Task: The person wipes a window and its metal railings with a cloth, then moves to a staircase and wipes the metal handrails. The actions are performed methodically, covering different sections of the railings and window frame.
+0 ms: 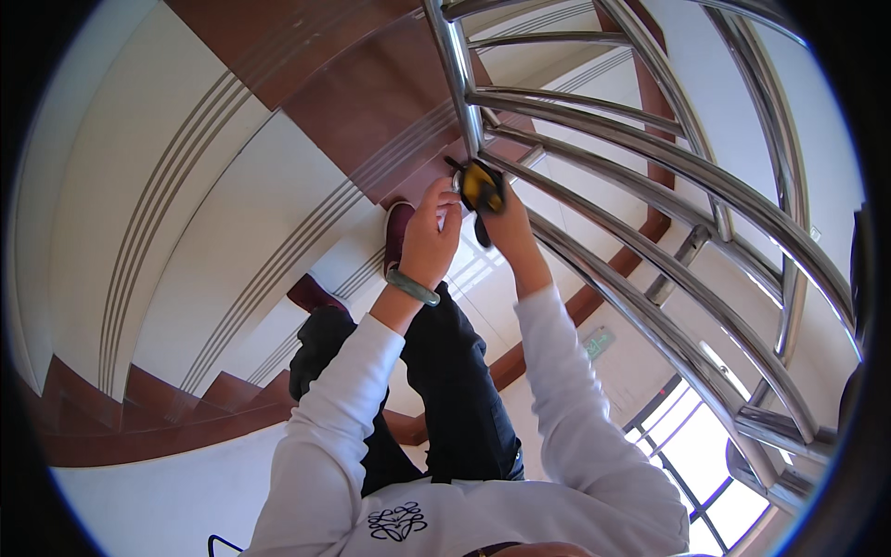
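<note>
My right hand (508, 216) is closed around a black and yellow tool (482, 186), blurred, its exact kind unclear. The tool is up against the lower part of an upright metal railing post (462, 76). Just left of the tool is my left hand (433, 233), its fingers bent, with a green bangle (413, 287) on the wrist. A small round shiny thing (456, 182) shows between the left fingertips and the tool. Whether the left fingers grip it, I cannot tell.
Pale stair treads (271, 202) with dark grooved strips and red-brown edges curve down on the left. Shiny metal rails (592, 115) fill the right side. My dark red shoes (398, 226) stand on the steps. A window (703, 445) and a green sign (598, 343) are at lower right.
</note>
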The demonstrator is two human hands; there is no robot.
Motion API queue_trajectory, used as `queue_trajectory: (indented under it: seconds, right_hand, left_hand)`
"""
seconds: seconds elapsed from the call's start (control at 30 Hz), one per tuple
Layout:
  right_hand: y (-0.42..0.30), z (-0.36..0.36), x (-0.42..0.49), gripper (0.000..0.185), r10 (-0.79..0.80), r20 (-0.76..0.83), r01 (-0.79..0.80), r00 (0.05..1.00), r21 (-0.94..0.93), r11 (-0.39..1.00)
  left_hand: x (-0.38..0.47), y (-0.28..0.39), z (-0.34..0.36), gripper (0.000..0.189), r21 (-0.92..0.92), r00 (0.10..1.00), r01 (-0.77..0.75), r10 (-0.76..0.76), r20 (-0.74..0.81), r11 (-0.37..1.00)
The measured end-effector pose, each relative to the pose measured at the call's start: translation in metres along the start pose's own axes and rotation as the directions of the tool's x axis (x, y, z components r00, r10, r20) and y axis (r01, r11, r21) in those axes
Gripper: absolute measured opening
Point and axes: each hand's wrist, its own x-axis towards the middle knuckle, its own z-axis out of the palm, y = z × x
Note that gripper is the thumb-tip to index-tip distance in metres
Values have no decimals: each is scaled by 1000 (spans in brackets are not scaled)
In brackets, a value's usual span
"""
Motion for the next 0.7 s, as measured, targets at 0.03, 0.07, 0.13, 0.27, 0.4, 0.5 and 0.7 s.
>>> queue_trajectory:
  seconds: [0.03,0.07,0.13,0.27,0.4,0.5,0.7]
  right_hand:
    - [25,-5,-25,44,88,-54,-78,995,156,985]
    - [26,-16,-52,44,236,-82,-183,968,409,894]
    - [2,-53,-104,42,474,-123,-305,872,620,723]
    - [-11,-129,-149,39,154,-660,273,735,497,824]
    - [-118,-166,-113,27,350,-799,478,489,581,659]
    - [-62,-154,-95,26,150,-789,551,595,537,639]
    - [-13,-60,-26,12,483,-631,417,606,770,483]
  left_hand:
    - [1,3,1,38,14,1000,18,-18,-1,1000]
    - [2,5,0,37,30,999,38,-38,-8,999]
    - [1,5,2,37,36,999,46,-46,1,998]
    - [-6,3,13,41,15,995,84,-85,44,996]
    - [-12,-10,21,42,-30,991,85,-82,102,996]
    - [-16,-4,20,41,-64,993,45,-38,111,997]
    - [-20,-3,18,38,-103,997,59,-53,54,993]
